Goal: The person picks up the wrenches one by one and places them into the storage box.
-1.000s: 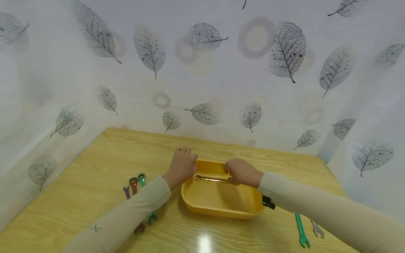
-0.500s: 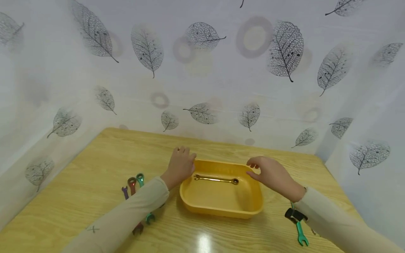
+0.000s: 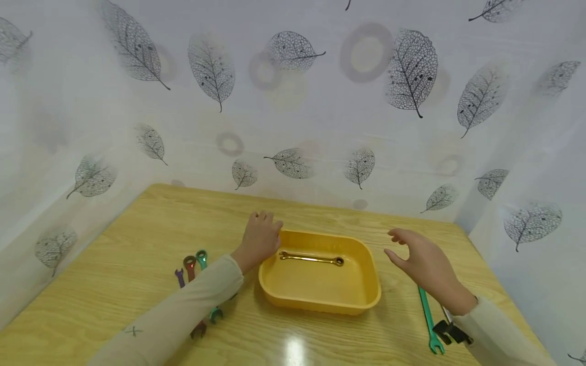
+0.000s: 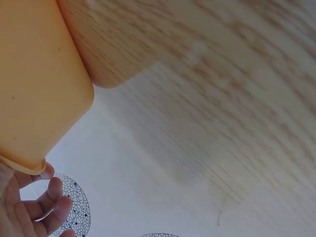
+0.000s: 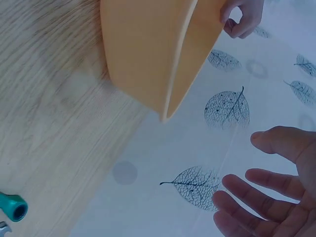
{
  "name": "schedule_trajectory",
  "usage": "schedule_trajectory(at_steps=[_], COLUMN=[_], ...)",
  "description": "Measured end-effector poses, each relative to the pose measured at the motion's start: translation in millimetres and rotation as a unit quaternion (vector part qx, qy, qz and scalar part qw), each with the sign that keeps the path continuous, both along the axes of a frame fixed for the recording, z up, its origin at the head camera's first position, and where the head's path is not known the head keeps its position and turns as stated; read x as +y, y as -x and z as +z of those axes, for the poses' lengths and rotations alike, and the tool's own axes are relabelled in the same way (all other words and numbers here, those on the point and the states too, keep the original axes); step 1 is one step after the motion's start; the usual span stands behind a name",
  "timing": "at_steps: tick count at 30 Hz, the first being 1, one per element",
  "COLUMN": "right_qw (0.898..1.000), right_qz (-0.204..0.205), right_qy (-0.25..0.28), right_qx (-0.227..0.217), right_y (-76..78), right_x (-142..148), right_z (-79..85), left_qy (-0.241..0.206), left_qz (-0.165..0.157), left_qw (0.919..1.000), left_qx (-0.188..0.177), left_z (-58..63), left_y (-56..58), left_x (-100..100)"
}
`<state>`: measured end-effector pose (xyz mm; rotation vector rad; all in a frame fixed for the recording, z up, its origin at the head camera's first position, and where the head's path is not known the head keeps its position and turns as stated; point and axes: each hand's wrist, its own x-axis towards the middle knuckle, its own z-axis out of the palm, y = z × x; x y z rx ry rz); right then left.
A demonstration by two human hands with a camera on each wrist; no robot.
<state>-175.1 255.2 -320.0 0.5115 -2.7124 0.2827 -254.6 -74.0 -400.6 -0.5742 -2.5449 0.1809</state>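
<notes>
A golden combination wrench [image 3: 311, 259] lies inside the yellow plastic tray [image 3: 320, 302], near its far wall. My left hand [image 3: 260, 239] pinches the rim at the tray's far left corner; in the left wrist view its other fingers [image 4: 47, 202] are loosely bent outside the tray. To the right of the tray, above the table, my right hand [image 3: 428, 264] holds nothing, thumb and fingers spread apart. Below that hand lies a green wrench [image 3: 428, 320], with a silver wrench [image 3: 446, 315] beside it, partly hidden by the wrist strap.
Left of the tray lie several wrenches, among them a purple one [image 3: 180, 277], a red one [image 3: 190, 267] and a green one [image 3: 202, 258], partly covered by the left forearm. A leaf-patterned white curtain [image 3: 316, 117] hangs behind the wooden table [image 3: 137, 244].
My right hand has let go of the golden wrench inside the tray, then moved out over the rim to the right. The left hand stays on the corner.
</notes>
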Motion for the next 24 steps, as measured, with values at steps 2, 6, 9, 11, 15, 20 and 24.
schedule_trajectory(at_steps=[2,6,9,11,15,20,24], right_qw=[1.0,1.0,0.999,0.999,0.998,0.996,0.995], right_qz=[-0.006,-0.017,-0.026,-0.029,-0.037,-0.052,-0.057], right_qy=[0.005,0.016,0.023,0.027,0.038,0.055,0.067], right_qx=[0.006,0.011,0.019,0.028,0.043,0.047,0.053], right_y=[-1.9,-6.0,-8.8,-10.6,-13.3,-17.2,-20.4], right_x=[4,13,19,23,29,37,42], right_z=[-2.2,-5.6,-8.6,-11.3,-17.3,-24.9,-29.2], left_qy=[-0.004,-0.007,-0.01,-0.012,-0.016,-0.019,-0.014], left_qz=[-0.003,-0.005,-0.005,-0.005,-0.005,-0.003,0.003], left_qw=[1.0,1.0,0.9999,0.9999,0.9998,0.9997,0.9995], left_qx=[-0.001,-0.002,-0.004,-0.007,-0.009,-0.017,-0.027], left_z=[-0.6,-0.6,0.6,1.2,2.3,2.8,3.6], left_y=[0.4,0.5,-0.1,-0.9,-1.9,-1.9,-1.9], left_x=[0,-1,0,0,0,0,0])
